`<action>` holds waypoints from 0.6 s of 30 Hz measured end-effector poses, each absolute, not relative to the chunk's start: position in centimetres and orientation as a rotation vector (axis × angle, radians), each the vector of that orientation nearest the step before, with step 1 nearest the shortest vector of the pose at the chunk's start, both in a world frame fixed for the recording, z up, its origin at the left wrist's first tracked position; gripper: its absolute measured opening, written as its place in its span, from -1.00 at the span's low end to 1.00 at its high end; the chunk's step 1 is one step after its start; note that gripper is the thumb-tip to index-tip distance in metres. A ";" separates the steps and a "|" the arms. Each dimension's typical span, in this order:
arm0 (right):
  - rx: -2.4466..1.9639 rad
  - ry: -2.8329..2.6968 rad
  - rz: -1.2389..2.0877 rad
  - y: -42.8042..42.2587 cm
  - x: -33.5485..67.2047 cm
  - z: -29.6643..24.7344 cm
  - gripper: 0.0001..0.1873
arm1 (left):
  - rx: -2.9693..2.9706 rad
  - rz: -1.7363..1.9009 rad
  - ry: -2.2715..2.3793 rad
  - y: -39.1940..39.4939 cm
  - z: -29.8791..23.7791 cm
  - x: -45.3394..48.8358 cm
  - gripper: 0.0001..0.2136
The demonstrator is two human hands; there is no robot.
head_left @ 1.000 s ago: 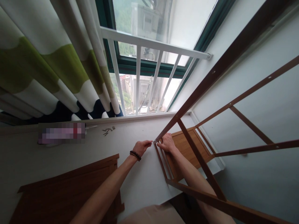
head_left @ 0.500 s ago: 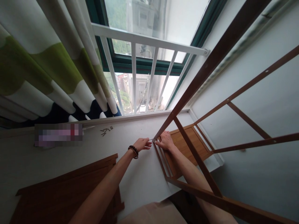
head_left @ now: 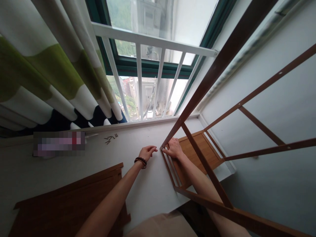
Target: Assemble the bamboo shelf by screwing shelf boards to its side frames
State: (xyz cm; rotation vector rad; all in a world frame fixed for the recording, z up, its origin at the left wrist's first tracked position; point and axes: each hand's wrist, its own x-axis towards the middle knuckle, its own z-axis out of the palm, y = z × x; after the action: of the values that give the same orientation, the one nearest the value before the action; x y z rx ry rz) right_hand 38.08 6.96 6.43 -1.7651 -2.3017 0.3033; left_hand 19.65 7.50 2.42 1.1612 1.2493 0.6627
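Note:
A brown wooden frame point(head_left: 204, 95) of thin bars stands tilted on the white ledge point(head_left: 138, 184), with its corner resting by the window. My right hand point(head_left: 174, 148) presses on that corner, fingers curled over the bars. My left hand point(head_left: 147, 152), with a bead bracelet at the wrist, hovers just left of the corner with its fingers loosely extended and nothing visible in them. A brown panel point(head_left: 197, 151) lies under the frame.
Several small screws point(head_left: 110, 138) lie near the window. Brown wooden boards point(head_left: 66, 200) lie stacked at the lower left. A striped curtain point(head_left: 49, 72) hangs at left, white window bars point(head_left: 148, 85) stand ahead, and a white wall point(head_left: 271, 131) closes the right.
My left hand pinched a small item at the frame corner earlier; now it has drawn back slightly left with fingers loosened. The view shifted a little upward.

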 end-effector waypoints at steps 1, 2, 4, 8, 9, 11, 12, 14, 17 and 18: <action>-1.768 -2.299 0.306 7.0 38.1 6.4 -0.75 | 1.229 0.673 1.258 7.6 2.3 19.4 -0.71; -1.768 -2.298 0.309 7.0 38.1 6.3 -0.75 | 1.276 0.685 1.263 7.6 2.2 19.1 -0.71; -1.764 -2.301 0.311 7.0 38.2 6.1 -0.75 | 1.315 0.710 1.296 7.6 2.1 18.7 -0.70; -1.764 -2.299 0.309 7.0 38.3 6.1 -0.73 | 1.210 0.751 1.397 7.5 2.8 18.5 -0.65; -1.763 -2.301 0.312 7.0 38.3 6.1 -0.74 | 1.149 0.761 1.372 7.5 3.1 18.5 -0.63; -1.762 -2.306 0.318 7.0 38.2 6.2 -0.74 | 1.012 0.799 1.286 7.4 3.7 18.5 -0.60; -1.765 -2.307 0.323 7.0 38.2 6.2 -0.74 | 0.954 0.828 1.245 7.3 4.0 18.5 -0.59; -1.776 -2.307 0.333 7.0 38.2 6.3 -0.74 | 0.876 0.896 1.198 7.2 4.4 18.6 -0.58; -1.787 -2.295 0.338 7.0 38.1 6.3 -0.74 | 0.832 0.978 1.201 7.1 4.6 18.9 -0.57; -1.785 -2.291 0.336 6.9 38.1 6.3 -0.74 | 0.822 1.002 1.220 7.1 4.5 19.0 -0.57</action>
State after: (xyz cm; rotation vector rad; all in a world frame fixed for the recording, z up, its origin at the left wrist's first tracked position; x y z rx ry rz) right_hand 38.11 6.95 6.27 -1.7850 -2.2913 0.3355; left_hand 19.02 7.13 4.46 0.8223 1.2199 1.0025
